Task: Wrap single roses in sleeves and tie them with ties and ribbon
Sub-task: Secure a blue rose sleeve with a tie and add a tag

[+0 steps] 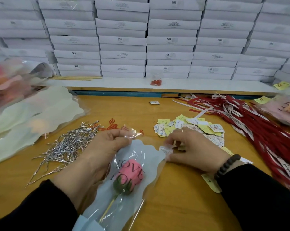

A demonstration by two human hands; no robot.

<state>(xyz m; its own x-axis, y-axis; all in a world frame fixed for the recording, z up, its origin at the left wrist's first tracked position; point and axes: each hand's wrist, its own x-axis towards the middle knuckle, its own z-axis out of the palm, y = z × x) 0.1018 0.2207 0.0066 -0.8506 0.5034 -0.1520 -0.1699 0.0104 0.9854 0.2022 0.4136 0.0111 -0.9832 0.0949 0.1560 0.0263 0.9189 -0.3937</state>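
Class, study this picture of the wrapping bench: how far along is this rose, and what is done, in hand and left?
Done: the pink rose already sits inside the printed sleeve. In hand: the left hand pinches the sleeve's top edge, while the right hand holds a small round sticker at its rim. Left: no tie or ribbon shows on the stem; silver twist ties and red ribbons lie unused on the table.

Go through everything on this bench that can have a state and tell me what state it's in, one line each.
Rose: inside the sleeve, bloom under the lettering.
Sleeve: lying flat, top held open, untied.
Left hand: grips the sleeve's top edge.
Right hand: pinches a small tag.
Silver ties: loose heap.
Red ribbons: loose bundle.
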